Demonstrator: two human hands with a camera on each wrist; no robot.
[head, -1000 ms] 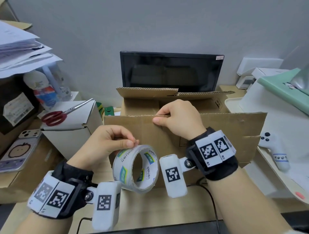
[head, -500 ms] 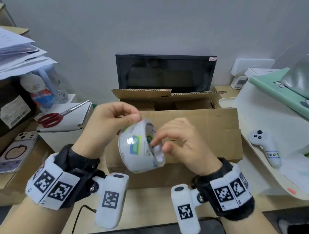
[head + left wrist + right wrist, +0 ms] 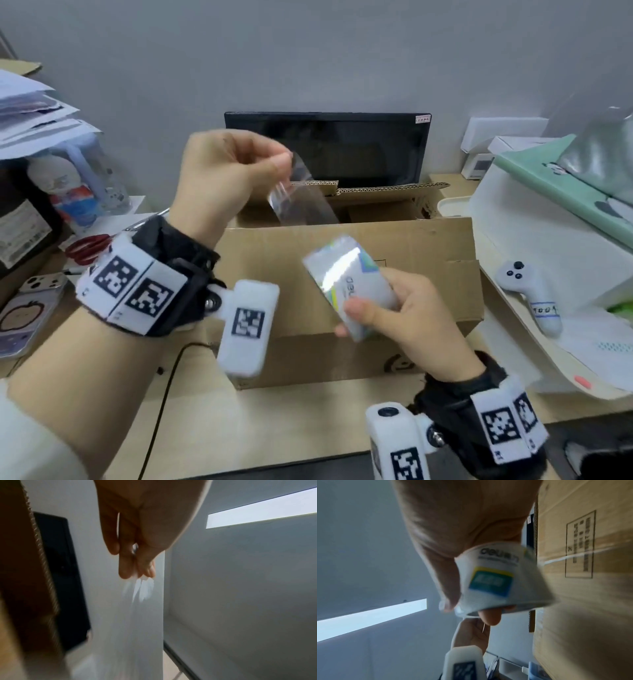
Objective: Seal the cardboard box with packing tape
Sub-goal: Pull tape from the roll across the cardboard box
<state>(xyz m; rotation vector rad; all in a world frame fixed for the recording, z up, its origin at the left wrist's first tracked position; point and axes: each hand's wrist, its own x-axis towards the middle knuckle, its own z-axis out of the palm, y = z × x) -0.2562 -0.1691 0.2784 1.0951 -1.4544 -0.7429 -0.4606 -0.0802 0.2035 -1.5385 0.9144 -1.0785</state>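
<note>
— How far along is the sealing?

— Barely begun. The cardboard box [image 3: 356, 291] sits on the table [image 3: 301, 421] near the person, in front of a dark monitor [image 3: 329, 147]. Its near flap is folded over the top, but the far flap stands up and the far part of the opening shows — nothing is taped down yet.

— And the tape?

— The right hand [image 3: 407, 315] has its grip curled round the tape roll [image 3: 349, 284], thumb on the outer face, a finger through the core, holding it over the near flap. The left hand [image 3: 226, 181], raised up and to the far left of the roll, pinches the free end of a clear tape strip [image 3: 301, 198] between thumb and fingertips [image 3: 126, 569]. The strip hangs in the air between the two hands.

— Is it touching the cardboard anywhere?

— It looks clear of it, though the film is transparent and blurred, so I can't be sure.

— So what's left?

— Closing the far flap, laying the strip along the seam, pressing it and cutting it — likely with the red scissors [image 3: 87, 248] lying far left.
</note>
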